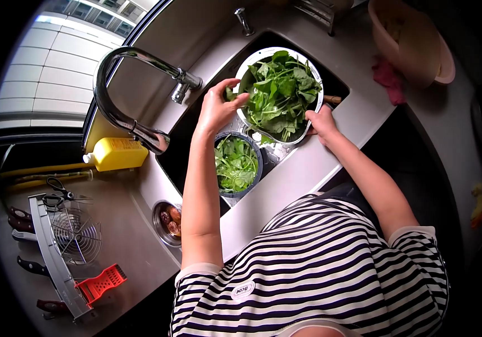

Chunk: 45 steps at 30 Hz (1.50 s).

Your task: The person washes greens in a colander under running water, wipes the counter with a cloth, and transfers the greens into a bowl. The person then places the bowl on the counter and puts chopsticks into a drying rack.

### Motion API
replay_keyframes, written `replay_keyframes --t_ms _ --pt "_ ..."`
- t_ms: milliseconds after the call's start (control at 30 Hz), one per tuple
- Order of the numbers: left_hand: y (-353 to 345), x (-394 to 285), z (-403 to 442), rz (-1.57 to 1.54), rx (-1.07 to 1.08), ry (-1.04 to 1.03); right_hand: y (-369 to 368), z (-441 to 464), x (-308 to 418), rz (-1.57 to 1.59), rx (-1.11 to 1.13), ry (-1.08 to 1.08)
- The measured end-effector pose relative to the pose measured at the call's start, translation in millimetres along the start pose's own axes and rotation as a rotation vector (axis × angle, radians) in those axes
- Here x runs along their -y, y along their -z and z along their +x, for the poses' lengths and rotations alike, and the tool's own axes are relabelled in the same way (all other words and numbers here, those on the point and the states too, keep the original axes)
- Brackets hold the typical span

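Note:
A round bowl [318, 76] with a wide pale rim is heaped with wet leafy greens [280, 90] and is held above the sink. My right hand [322, 123] is closed on its lower right edge, thumb on the rim and fingers partly hidden beneath. At the left rim is my left hand [218, 106], thumb and fingers apart, with a bit of green leaf showing between them. Below, in the sink [274, 154], a dark-rimmed round container [260, 168] holds more greens [235, 163] in what looks like water.
A chrome faucet [103, 92] arches at the left, near a yellow bottle [120, 154]. A metal bowl [159, 224] of reddish-brown items stands by the sink. Farther left are a knife rack [47, 247], scissors [56, 191] and a red grater [102, 283]. A pink basin [415, 50] stands upper right.

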<state>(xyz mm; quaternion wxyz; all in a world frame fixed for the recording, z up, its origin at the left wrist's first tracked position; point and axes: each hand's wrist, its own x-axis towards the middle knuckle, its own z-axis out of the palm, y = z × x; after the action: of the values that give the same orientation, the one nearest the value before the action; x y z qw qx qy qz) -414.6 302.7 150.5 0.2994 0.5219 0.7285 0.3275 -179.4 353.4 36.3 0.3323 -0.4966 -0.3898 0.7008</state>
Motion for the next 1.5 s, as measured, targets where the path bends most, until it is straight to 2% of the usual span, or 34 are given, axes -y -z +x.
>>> replay_keyframes --t_ms 33,67,133,200,267,300,333,433,467,533,567,600,700,800,900,933,1033,1133,1200,1267,1300,1400,1433,1500 --pt "1 27 -6 -0.059 -0.068 -0.028 1 2 -2 0.0 0.002 -0.006" --pt "2 51 -15 -0.027 -0.092 0.04 2 3 -4 -0.001 0.003 -0.013" --pt "-2 92 -37 0.098 -0.107 0.092 0 -4 5 0.065 -0.028 -0.039" --pt "-23 117 -61 0.286 -0.133 0.235 4 3 5 0.139 -0.019 -0.057" --pt "-50 135 -72 0.331 -0.014 0.162 11 9 11 0.154 0.005 -0.098" --pt "-73 156 -73 0.367 -0.018 0.066 15 11 10 0.163 -0.006 -0.091" --pt "-86 142 -77 0.521 -0.006 -0.054 19 14 10 0.17 -0.017 -0.082" --pt "-130 120 -63 0.712 0.246 -0.167 23 17 11 0.114 -0.036 -0.048" --pt "-149 126 -56 0.772 0.262 -0.233 22 17 11 0.112 -0.039 -0.029" --pt "-190 152 -38 0.882 0.388 -0.087 21 17 9 0.08 -0.047 -0.017" --pt "-199 157 -29 0.935 0.547 0.029 20 16 10 0.067 -0.036 -0.022" --pt "-198 147 -27 1.036 0.594 0.08 20 16 11 0.053 -0.024 -0.026" --pt "-202 155 -22 0.999 0.695 0.212 23 17 11 0.043 0.018 -0.049" --pt "-207 165 -20 0.887 0.621 0.259 24 18 10 0.004 0.009 -0.042" --pt "-189 147 -27 0.766 0.504 0.101 21 18 13 -0.005 0.011 -0.053" --pt "-186 150 -30 0.618 0.332 0.002 17 17 14 -0.008 0.013 -0.052" --pt "-138 132 -59 0.326 -0.216 -0.113 17 16 13 0.005 -0.017 -0.018" --pt "-101 172 -85 0.348 -0.589 0.015 29 25 5 -0.023 0.025 -0.031" --pt "-79 202 -104 0.485 -0.476 0.374 25 22 10 -0.039 0.02 -0.033" --pt "-70 217 -116 0.44 -0.343 0.519 27 23 8 -0.054 0.013 -0.037" --pt "-71 218 -120 0.446 -0.223 0.504 26 23 9 -0.058 0.017 -0.034" --pt "-84 208 -120 0.453 0.131 0.627 26 24 9 -0.061 0.03 -0.017" --pt "-94 219 -117 0.543 0.217 0.684 27 24 9 -0.06 0.037 -0.026" --pt "-104 233 -117 0.491 0.257 0.69 23 20 12 -0.051 0.018 -0.028"
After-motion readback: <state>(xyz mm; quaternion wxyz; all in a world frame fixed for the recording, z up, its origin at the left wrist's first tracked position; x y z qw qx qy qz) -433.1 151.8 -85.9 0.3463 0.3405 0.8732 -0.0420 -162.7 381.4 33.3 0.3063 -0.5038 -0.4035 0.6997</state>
